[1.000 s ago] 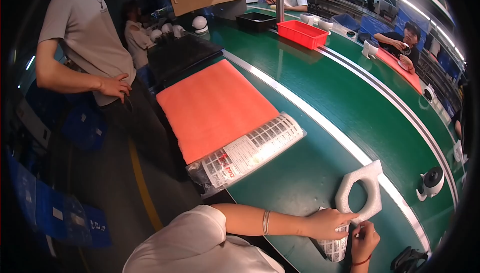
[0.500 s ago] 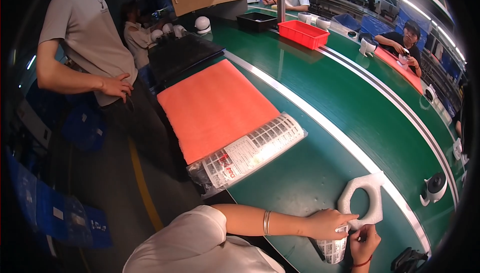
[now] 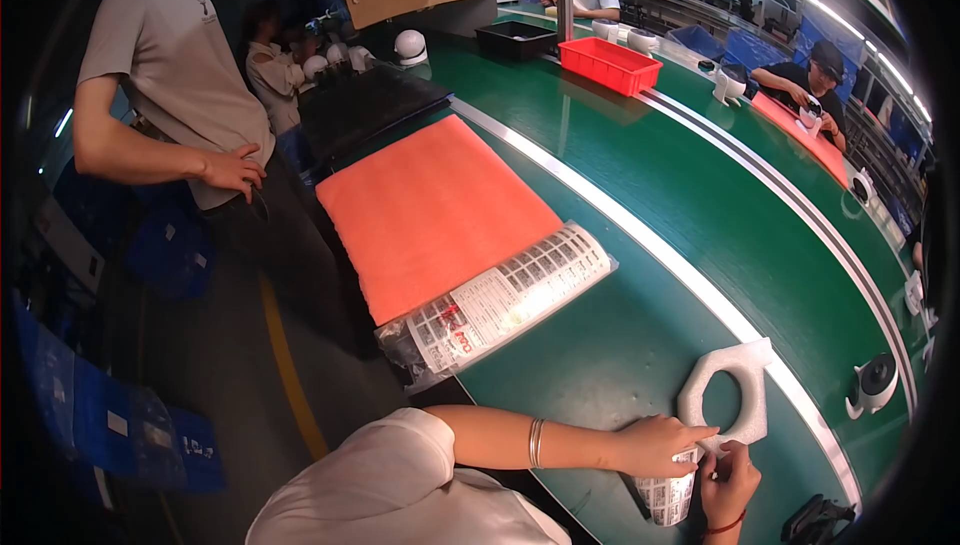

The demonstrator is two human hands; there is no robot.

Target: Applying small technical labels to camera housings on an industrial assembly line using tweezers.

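Note:
My left hand (image 3: 660, 446) is closed on a curved sheet of small printed labels (image 3: 666, 501), its index finger stretched toward the white foam ring (image 3: 694, 395). That ring lies flat on the green work surface, with a wide round hole and one angular corner. Close beside the left fingertip, my right hand (image 3: 731, 483) is closed in a pinch at the ring's near edge. Whatever sits between its fingertips is hidden or too small to make out. A dark flat edge shows under the label sheet.
An orange foam mat (image 3: 440, 215) and a bagged stack of label sheets (image 3: 505, 300) lie ahead to the left. Past the white rail runs a green conveyor (image 3: 650, 185) with a red bin (image 3: 610, 67), a black tray (image 3: 515, 40) and a white-black device (image 3: 873, 382). Other people stand or sit around.
My right hand has edged slightly up toward the left fingertip and the foam ring. My left hand stays almost in place. The co-worker at the far right has lowered their head.

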